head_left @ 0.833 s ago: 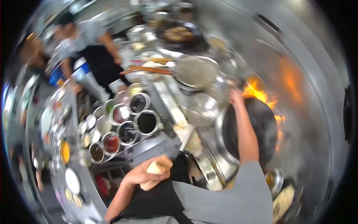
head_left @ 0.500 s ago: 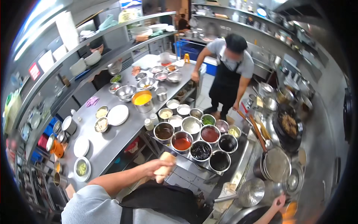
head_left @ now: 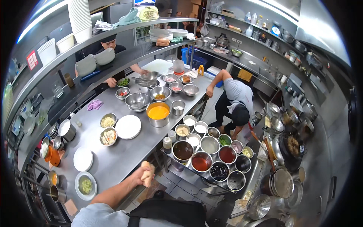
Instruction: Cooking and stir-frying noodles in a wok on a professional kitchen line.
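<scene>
While left grip [head_left: 141,175] pinches pale bundled cloth [head_left: 147,182], handling likely light, soft, unbreakable; best held round middle; right grip unseen.

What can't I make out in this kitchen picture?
Head view: the right grip is out of frame.
Head view: the left grip covers the middle of a pale bundle; its material is unclear.
Head view: the bottom edge cuts off a dark pan, so its contents are unseen.
Head view: a bending co-worker has the face hidden by the lowered head.
Head view: the distant bottles are too small to identify.
</scene>
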Available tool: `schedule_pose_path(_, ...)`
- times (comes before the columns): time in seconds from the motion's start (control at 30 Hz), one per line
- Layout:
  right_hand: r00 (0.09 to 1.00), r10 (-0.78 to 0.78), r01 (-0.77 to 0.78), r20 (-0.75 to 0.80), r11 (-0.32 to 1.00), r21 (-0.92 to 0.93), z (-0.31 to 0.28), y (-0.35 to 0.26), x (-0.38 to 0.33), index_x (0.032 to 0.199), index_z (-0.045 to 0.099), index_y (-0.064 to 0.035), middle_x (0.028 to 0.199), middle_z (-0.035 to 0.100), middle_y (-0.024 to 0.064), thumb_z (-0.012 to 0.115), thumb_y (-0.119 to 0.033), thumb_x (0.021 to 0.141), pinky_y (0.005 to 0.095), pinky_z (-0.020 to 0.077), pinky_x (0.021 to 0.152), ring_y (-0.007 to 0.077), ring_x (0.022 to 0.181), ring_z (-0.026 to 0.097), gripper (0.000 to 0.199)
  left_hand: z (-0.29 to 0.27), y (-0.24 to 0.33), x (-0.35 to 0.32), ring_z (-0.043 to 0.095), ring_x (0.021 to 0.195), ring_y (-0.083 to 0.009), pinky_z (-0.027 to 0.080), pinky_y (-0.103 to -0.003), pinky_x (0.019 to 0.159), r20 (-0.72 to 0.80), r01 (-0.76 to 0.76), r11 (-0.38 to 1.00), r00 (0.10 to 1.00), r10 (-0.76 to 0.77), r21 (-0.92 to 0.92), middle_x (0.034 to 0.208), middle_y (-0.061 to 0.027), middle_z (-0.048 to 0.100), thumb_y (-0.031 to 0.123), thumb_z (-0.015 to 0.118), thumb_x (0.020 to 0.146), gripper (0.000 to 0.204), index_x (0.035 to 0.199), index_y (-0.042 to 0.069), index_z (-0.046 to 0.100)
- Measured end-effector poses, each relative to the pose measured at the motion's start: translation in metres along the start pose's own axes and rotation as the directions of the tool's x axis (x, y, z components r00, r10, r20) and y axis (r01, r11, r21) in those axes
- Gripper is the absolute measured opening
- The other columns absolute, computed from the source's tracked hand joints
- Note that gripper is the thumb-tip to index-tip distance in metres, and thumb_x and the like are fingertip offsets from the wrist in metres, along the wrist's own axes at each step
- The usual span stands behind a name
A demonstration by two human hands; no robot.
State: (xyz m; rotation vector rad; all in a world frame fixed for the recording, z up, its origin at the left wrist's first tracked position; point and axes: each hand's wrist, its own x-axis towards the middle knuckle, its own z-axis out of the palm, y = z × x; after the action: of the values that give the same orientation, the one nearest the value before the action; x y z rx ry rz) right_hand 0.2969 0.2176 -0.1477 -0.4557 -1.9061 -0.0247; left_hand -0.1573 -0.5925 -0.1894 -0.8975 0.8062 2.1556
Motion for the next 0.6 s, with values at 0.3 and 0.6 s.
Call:
schedule_pose_path(0.3, 0.687, 0.487, -0.721, 0.540, 0.545, 0.428, -0.110, -0.178, -0.090, 0.083, 0.063, -0.0070, 0.084, 0.060, 0.0126, 0.058, 0.002, 0.077, 0.0405, 0.0498, 0.069, 0.0266, 0.074, 0.057, 0.011, 0.187, 0.003, -0.090, 0.061, 0.100, -0.0267, 0.048, -0.033, 0.087, 0.641, -0.046, 0.672, 0.351, -0.682, 0.739, 0.117, -0.0178, 0.061, 0.028, 0.063, 0.082, 0.053, 0.124, -0.002, 0.052)
schedule_pose_path(0.6, 0.030, 0.931, -0.930, 0.364, -0.108, 0.351, 0.029, -0.237, 0.048, 0.082, 0.050, -0.0132, 0.055, 0.044, -0.0026, 0.057, -0.014, 0.092, 0.0268, 0.0273, 0.034, 0.0086, 0.039, 0.037, 0.013, 0.255, -0.036, -0.097, 0.067, 0.083, -0.0264, 0.050, -0.033, 0.073, 0.715, -0.719, 0.387, 0.218, -0.664, 0.578, 0.092, -0.0143, 0.067, 0.023, 0.080, 0.067, 0.052, 0.110, -0.001, 0.063)
